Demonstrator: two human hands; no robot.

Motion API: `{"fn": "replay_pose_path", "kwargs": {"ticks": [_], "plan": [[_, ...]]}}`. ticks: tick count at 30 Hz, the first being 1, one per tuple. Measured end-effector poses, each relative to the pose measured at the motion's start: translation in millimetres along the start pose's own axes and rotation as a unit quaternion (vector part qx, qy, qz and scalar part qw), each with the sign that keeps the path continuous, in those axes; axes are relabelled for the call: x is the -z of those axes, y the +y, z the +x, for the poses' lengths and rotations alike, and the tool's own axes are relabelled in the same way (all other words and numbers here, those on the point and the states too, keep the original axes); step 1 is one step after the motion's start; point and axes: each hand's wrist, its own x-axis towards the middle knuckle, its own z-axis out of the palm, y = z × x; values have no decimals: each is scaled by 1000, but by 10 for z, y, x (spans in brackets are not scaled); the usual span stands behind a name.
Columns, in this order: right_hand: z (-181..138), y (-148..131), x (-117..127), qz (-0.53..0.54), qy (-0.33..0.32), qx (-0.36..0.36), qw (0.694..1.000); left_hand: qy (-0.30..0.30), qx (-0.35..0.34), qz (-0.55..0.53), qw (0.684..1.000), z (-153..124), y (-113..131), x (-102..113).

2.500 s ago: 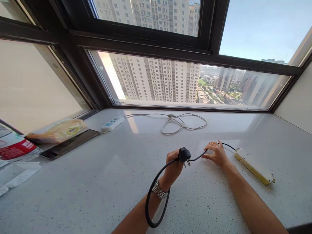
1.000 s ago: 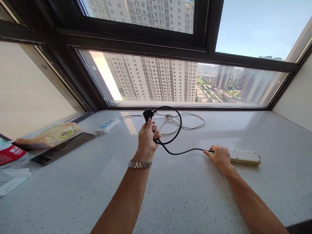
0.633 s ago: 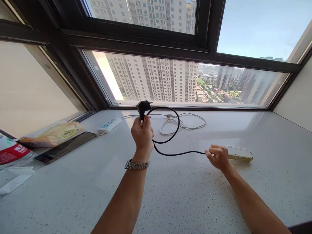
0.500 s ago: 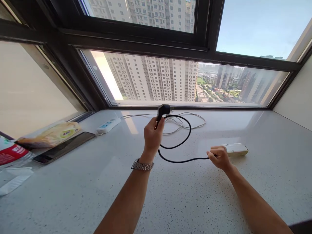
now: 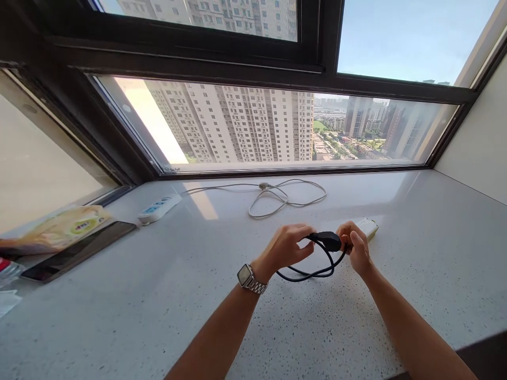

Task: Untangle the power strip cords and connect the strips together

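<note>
A black power cord (image 5: 304, 275) hangs in loops between my two hands, over the speckled white counter (image 5: 166, 295). My left hand (image 5: 287, 245), a metal-band watch on its wrist, pinches the cord just behind its black plug (image 5: 329, 241). The plug points right, toward my other hand. My right hand (image 5: 356, 247) is closed around the cord close to the plug; the end inside its fingers is hidden. Behind the right hand lies a small whitish box (image 5: 368, 228), partly covered by it.
A white power strip (image 5: 159, 209) lies at the left back, its grey cable (image 5: 269, 215) looped near the window. Further left are a dark phone (image 5: 79, 250), a tissue pack (image 5: 63, 229) and, at the edge, part of a red-labelled bottle (image 5: 8, 269). A dark-framed window (image 5: 198, 71) borders the back.
My left hand has brought the plug right and nearer, beside my right hand. The cord's loops are gathered smaller and lower. The view has shifted a little, and the grey cable's plug now shows.
</note>
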Motion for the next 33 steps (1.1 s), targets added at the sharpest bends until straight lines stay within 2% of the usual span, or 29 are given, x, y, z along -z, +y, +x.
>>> {"fn": "replay_pose_path", "kwargs": {"ticks": [3, 7, 11, 16, 21, 25, 30, 33], "plan": [[-17, -38, -68, 84, -13, -44, 995, -18, -13, 10, 1000, -6, 59, -61], [-46, -139, -135, 147, -42, -46, 987, -27, -49, 3, 998, -5, 144, -134], [-66, -260, -173, 202, -67, -56, 975, -31, -77, -52, 995, -9, 254, -239], [-71, -362, -205, 278, -41, -66, 957, 44, -51, -91, 994, -62, 372, -461], [-63, -403, -263, 322, 12, -57, 945, 126, -57, -46, 989, -110, 455, -635], [-42, -385, -270, 358, 30, -92, 929, 136, -100, 3, 986, -115, 510, -643], [-25, -385, -220, 433, 53, -152, 887, 124, -152, 39, 980, -58, 521, -560], [-13, -389, -184, 427, 66, -137, 891, 161, -126, 4, 979, -26, 463, -511]]}}
